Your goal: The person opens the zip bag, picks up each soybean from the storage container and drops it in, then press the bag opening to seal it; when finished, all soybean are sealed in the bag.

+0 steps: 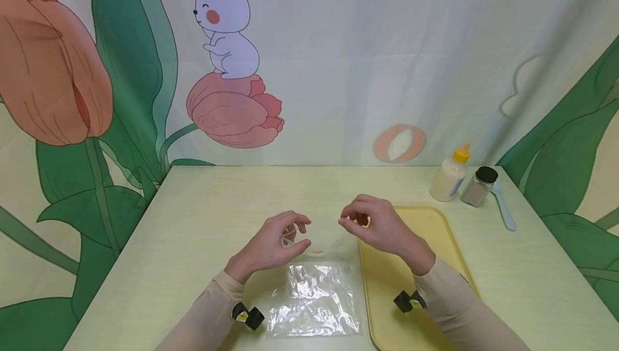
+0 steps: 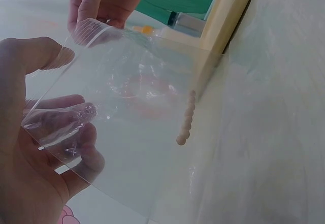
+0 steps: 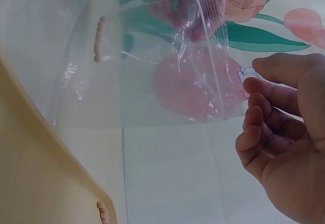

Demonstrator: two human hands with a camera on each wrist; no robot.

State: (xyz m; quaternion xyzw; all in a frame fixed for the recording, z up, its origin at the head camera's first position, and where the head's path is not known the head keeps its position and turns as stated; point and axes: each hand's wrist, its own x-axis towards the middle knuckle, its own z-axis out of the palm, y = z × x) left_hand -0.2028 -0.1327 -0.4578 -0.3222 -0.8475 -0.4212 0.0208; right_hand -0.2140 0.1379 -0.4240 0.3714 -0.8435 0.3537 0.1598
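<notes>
The left hand [image 1: 272, 241] grips and the right hand [image 1: 381, 223] pinches the clear bag [image 2: 142, 158] at its mouth, beside the left edge of the tray [image 1: 387, 281], seemingly working the zip [image 3: 207, 41], which likely calls for steady tension next.

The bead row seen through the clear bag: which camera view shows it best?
The left wrist view: the bead row appears largest there, its rounded bumps clearest. The right wrist view shows it somewhat smaller; the head view, only tiny and pale.
</notes>
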